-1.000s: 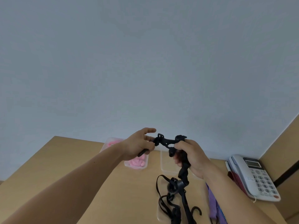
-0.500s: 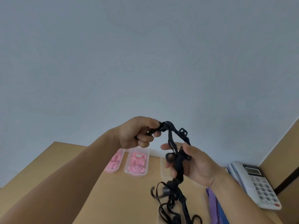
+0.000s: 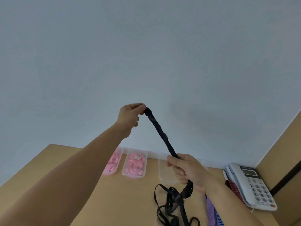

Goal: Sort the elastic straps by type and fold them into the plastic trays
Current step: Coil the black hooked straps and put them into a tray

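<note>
A plain pale wall point(image 3: 146, 54) fills most of the view. Below it a light wooden table point(image 3: 127, 201) runs back to the wall, with bare surface on both sides of the left forearm. A wooden partition point(image 3: 280, 152) closes off the right edge, and a white telephone point(image 3: 250, 185) sits beside it. Along the wall stand the left pink tray point(image 3: 120, 154), the right pink tray point(image 3: 133, 176) and a clear tray point(image 3: 164, 175). The black strap point(image 3: 160, 132), narrow and knobbly, stretches taut in the air above the table. Half a second ago it hung in bunched loops. The left hand point(image 3: 130, 116), now raised higher, pinches the strap's top end. The right hand point(image 3: 187, 172) grips it lower down. The tail drops into a black tangle point(image 3: 172, 203) on the table.
</note>
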The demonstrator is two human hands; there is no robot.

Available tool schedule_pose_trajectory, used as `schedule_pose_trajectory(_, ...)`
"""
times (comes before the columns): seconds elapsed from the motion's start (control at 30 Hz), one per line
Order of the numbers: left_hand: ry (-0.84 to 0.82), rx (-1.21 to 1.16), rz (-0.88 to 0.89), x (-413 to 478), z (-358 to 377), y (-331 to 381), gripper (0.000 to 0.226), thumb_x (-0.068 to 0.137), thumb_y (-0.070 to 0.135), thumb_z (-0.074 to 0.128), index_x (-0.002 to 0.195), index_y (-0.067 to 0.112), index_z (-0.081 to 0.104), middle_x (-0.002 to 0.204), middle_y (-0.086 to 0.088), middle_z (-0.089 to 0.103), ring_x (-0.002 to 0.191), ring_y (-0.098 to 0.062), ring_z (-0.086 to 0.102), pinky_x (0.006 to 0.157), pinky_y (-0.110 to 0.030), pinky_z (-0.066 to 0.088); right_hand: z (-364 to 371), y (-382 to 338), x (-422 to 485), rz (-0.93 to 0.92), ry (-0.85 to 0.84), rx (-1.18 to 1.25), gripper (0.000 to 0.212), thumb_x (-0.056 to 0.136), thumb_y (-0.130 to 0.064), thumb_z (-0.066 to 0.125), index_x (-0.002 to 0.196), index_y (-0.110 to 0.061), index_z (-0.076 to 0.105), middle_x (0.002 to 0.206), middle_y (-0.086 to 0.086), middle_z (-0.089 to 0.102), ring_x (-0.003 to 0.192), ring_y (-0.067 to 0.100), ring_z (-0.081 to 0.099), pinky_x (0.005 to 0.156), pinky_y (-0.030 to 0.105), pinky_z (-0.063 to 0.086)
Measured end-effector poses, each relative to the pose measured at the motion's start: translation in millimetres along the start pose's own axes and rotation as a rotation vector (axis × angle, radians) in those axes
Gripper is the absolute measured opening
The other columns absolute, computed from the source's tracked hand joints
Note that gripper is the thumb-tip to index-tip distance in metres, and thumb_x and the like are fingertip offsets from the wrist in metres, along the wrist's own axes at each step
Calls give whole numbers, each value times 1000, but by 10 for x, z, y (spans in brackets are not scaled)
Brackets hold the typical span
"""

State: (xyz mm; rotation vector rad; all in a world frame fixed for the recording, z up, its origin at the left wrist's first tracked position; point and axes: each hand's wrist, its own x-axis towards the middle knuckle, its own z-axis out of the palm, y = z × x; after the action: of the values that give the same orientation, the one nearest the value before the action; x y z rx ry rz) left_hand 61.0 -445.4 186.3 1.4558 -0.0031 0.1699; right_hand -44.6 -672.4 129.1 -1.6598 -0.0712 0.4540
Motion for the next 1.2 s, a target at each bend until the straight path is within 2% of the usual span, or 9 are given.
schedule_pose_trajectory(0.13,-177,-42,43,-103,-7,64,17,94,12,61,106,5,71,75,-3,54,43,-11,30,43,-22,26,-42,-53,-37,-35,-80,-108,39,82,-46,68,72,-9,59,55,9,52,45,20,44,51,32,35)
schedule_pose_trajectory(0.3,-600,92,-78,-303,81,139,29,87,8,57,111,-1,69,75,-7,53,46,-12,26,46,-24,17,22,-180,-39,-189,-101,-15,36,79,-36,68,105,-11,67,107,21,71,99,31,67,94,41,50)
schedule_pose_trajectory(0.5,-782,74,-159,-449,218,211,22,70,11,41,81,2,58,69,-1,53,48,-12,23,46,-23,21,40,-378,-7,-361,99,120,42,80,-43,63,103,-8,58,82,16,67,65,29,62,69,45,47)
schedule_pose_trajectory(0.67,-753,110,-183,-447,147,196,21,70,4,45,82,2,63,73,-7,57,52,-14,29,50,-24,27,-50,-459,-78,-158,-92,367,83,89,-72,28,102,0,66,85,22,64,67,33,59,67,42,47)
schedule_pose_trajectory(0.73,-753,136,-180,-457,152,180,23,77,0,51,89,6,69,77,-7,61,55,-14,36,53,-24,33,-50,-445,-52,-125,-80,383,72,90,-63,35,98,1,68,81,19,63,66,32,57,68,43,47)
schedule_pose_trajectory(0.83,-694,179,-213,-473,172,139,20,94,5,53,107,7,69,78,-6,61,55,-15,42,52,-25,39,5,-390,2,-164,36,364,42,87,-45,53,90,-3,60,65,6,47,50,17,40,53,31,39)
schedule_pose_trajectory(0.97,-648,308,-271,-516,185,85,31,101,33,50,99,6,63,60,2,37,47,-12,26,46,-24,22,23,-343,56,-221,294,375,38,98,-44,47,79,-11,55,57,-2,33,43,8,22,45,23,17)
schedule_pose_trajectory(1.1,-604,130,-273,-569,286,31,30,104,28,40,92,6,56,58,3,24,46,-11,18,44,-22,14,100,-263,161,-269,538,196,30,102,-42,44,97,-14,54,65,1,49,47,11,34,46,27,29)
schedule_pose_trajectory(1.2,-590,-47,-211,-639,411,-41,23,105,22,42,89,7,50,63,2,32,50,-12,23,47,-23,20,137,-200,246,-387,796,5,10,101,-32,48,110,-30,52,87,2,62,68,18,57,63,36,46)
